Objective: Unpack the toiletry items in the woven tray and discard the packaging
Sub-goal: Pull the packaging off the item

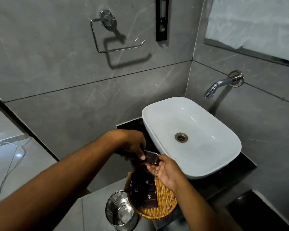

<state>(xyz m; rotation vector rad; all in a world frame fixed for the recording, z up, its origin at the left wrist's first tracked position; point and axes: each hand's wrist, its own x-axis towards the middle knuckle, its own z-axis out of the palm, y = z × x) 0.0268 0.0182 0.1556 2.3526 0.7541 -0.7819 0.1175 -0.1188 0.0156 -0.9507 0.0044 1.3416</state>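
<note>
Holding small dark box (pixel 150 157), both hands, above woven tray (pixel 163 197)

White basin (pixel 215 160), wall tap (pixel 220 85), chrome towel ring (pixel 107 37), loose cable (pixel 10 164).

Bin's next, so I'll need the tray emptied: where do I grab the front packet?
Take the front packet by its near short edge, coming from above and the near side. It lies flat on the tray, its far end crowded by other packets. Both hands are busy with a box.
</note>
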